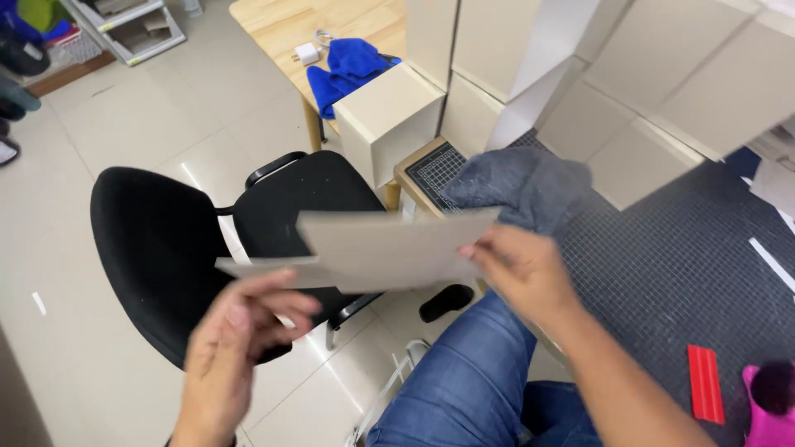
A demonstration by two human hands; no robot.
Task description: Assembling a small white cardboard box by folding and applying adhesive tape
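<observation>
A flat grey cardboard sheet is held in the air over a black office chair. My right hand grips its right edge with thumb on top. My left hand holds the lower left strip of the cardboard, fingers curled under it; this hand is blurred. Just beyond the sheet a grey cloth lies on the dark cutting mat.
Several beige boxes are stacked at the back of the table. A blue cloth and a white charger lie on a wooden table. A red scraper and a pink object sit at the right. My jeans-clad leg is below.
</observation>
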